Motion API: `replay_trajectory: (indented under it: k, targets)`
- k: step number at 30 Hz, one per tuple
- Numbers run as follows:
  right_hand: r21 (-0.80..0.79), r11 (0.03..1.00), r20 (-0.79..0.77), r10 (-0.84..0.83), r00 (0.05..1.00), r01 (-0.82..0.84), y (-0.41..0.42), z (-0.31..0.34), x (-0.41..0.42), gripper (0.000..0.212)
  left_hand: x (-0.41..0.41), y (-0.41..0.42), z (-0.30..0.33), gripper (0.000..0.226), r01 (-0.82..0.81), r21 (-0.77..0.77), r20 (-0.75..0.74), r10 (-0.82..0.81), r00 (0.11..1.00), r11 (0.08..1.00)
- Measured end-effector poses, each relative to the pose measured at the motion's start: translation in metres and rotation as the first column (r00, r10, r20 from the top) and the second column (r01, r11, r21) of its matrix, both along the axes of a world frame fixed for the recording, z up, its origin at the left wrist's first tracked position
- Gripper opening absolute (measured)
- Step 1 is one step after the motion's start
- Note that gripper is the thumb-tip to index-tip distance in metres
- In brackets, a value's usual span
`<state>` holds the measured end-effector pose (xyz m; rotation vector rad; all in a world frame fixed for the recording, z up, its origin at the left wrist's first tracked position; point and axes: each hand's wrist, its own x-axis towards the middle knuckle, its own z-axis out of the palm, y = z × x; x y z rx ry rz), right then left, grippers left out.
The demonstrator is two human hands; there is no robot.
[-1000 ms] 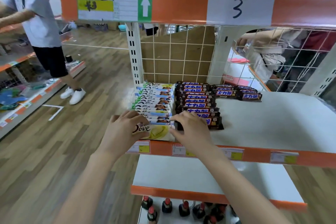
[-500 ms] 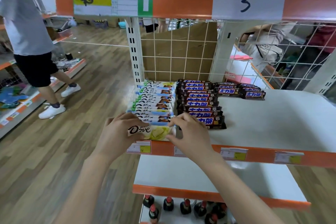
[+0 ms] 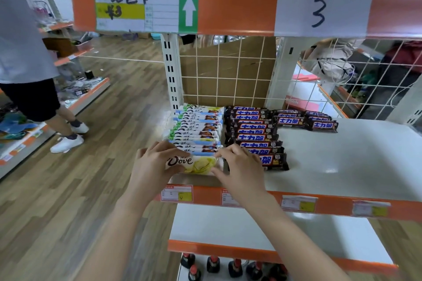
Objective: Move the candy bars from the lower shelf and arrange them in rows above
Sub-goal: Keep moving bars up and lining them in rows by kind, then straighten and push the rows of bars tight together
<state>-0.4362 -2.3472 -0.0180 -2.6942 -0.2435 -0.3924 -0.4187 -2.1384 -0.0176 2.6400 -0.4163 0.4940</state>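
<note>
**Commentator 1:** Dove bar (image 3: 194,164) front and centre, lying flat across the front edge of the middle shelf (image 3: 342,166), right at the near end of the row of white-wrapped bars (image 3: 197,128). Left hand (image 3: 154,166) has its fingers and thumb curled round the bar's left end, over the start of the logo.

**Commentator 2:** And the right hand (image 3: 238,166) pinches the other end, thumb below, fingers on top. Both hands are closed on the one bar.

**Commentator 1:** How does it handle, do you reckon?

**Commentator 2:** Light, I'd say, and thin. Glossy wrapper, so likely a bit slick. Chocolate inside would be stiff but could snap if bent, so holding it at both ends and keeping it level looks sensible.

**Commentator 1:** Neighbours are close, too.

**Commentator 2:** Very. The row of dark Snickers bars (image 3: 255,137) sits just beside the right hand, touching distance. Nudge sideways and that column could skew. Lower shelf (image 3: 228,223) beneath shows bare white surface in this view.
</note>
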Motion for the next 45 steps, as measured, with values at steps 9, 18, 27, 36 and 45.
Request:
replay_trajectory:
  k: [9, 18, 27, 36, 45]
  targets:
    - [-0.019, 1.000, -0.018, 0.000, 1.000, 0.000, -0.004, 0.000, -0.009, 0.039, -0.008, 0.008, -0.008, 0.033, -0.007, -0.007, 0.016, 0.007, 1.000, 1.000]
    - [-0.051, 0.995, 0.018, -0.083, 0.996, 0.084, -0.018, 0.005, -0.033, 0.030, -0.018, -0.010, 0.005, 0.028, 0.043, -0.020, 0.047, -0.042, 0.998, 0.999]
    - [-0.084, 0.978, -0.066, -0.196, 0.978, 0.191, -0.054, 0.008, -0.068, 0.034, -0.044, -0.055, 0.001, 0.034, 0.132, -0.022, -0.016, -0.133, 0.991, 0.991]
    - [-0.059, 0.960, 0.052, -0.272, 0.961, 0.275, -0.117, 0.011, -0.110, 0.030, -0.075, -0.118, -0.002, 0.034, 0.176, -0.002, 0.011, -0.176, 0.984, 0.984]
    - [-0.030, 0.948, 0.106, -0.312, 0.944, 0.316, -0.189, 0.016, -0.155, 0.028, -0.117, -0.190, 0.005, 0.038, 0.226, -0.001, 0.002, -0.226, 0.974, 0.974]
